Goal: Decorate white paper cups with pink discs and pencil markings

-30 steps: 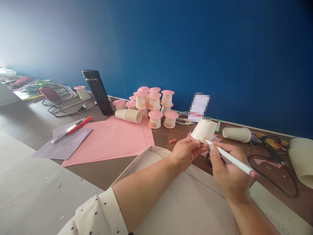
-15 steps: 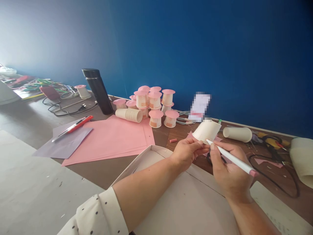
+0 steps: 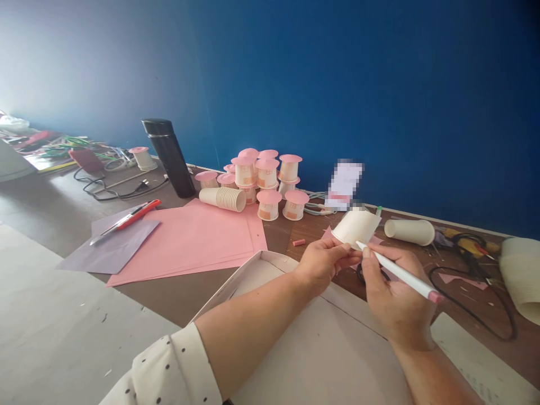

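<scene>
A white paper cup (image 3: 355,226) is held upside down and tilted by my left hand (image 3: 323,264), whose fingers are closed on its rim. My right hand (image 3: 399,301) grips a white marker (image 3: 403,275) with a pink end. The marker's tip touches or nearly touches the cup's side near the rim; any mark there is too small to make out. A small pink cap (image 3: 298,242) lies on the table left of the cup. Beyond my left hand stand several cups with pink paper roofs (image 3: 269,197) and drawn windows and doors, some stacked.
Pink paper sheets (image 3: 189,236) lie at left, with a red utility knife (image 3: 130,219) on purple paper (image 3: 122,253). A black bottle (image 3: 171,160) stands behind them. Nested paper cups (image 3: 221,198) lie beside the roofed cups. A white box lid (image 3: 312,349) sits below my arms; cables (image 3: 472,315) run at right.
My right hand and the marker have shifted very slightly. The cup and my left hand hold the same position.
</scene>
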{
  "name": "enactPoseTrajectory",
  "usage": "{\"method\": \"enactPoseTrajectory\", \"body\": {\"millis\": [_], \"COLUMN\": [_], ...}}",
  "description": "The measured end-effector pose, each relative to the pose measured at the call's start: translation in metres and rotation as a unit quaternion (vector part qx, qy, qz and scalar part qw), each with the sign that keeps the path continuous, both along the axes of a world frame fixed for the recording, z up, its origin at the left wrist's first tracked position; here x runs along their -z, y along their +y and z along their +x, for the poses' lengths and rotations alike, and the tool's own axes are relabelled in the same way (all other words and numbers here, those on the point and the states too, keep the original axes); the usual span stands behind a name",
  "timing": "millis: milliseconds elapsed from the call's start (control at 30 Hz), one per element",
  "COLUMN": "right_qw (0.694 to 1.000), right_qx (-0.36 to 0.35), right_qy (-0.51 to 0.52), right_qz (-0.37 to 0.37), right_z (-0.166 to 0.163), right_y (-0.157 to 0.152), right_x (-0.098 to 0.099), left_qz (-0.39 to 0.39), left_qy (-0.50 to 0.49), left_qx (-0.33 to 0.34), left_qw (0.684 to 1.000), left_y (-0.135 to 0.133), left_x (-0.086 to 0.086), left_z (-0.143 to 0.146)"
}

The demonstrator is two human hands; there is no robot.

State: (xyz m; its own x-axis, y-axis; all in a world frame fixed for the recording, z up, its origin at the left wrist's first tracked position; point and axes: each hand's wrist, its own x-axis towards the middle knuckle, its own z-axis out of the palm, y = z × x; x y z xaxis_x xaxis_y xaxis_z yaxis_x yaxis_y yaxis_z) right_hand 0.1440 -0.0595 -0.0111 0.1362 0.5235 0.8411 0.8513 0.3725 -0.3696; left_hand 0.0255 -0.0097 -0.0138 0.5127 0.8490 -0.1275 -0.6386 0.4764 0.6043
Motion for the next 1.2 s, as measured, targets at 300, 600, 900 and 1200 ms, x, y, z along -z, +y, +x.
{"method": "enactPoseTrajectory", "body": {"millis": [300, 600, 900, 1200], "right_qw": [1.0, 0.997, 0.997, 0.998], "right_qx": [0.018, 0.043, 0.019, 0.025], "right_qy": [0.021, 0.06, 0.075, 0.046], "right_qz": [-0.002, 0.016, -0.017, -0.02], "right_z": [-0.002, -0.0072, -0.0041, -0.002], "right_y": [-0.0019, -0.0051, -0.0035, -0.0022], "right_x": [0.0002, -0.007, -0.0033, 0.0005], "left_qz": [-0.016, -0.056, -0.061, -0.054], "left_qy": [0.003, -0.028, -0.015, -0.008], "left_qx": [-0.005, -0.024, 0.001, 0.004], "left_qw": [1.0, 0.998, 0.998, 0.999], "left_y": [-0.001, 0.0013, 0.0027, 0.0021], "left_x": [-0.005, -0.0058, -0.0049, -0.0066], "left_z": [-0.0022, -0.0041, -0.0052, -0.005]}}
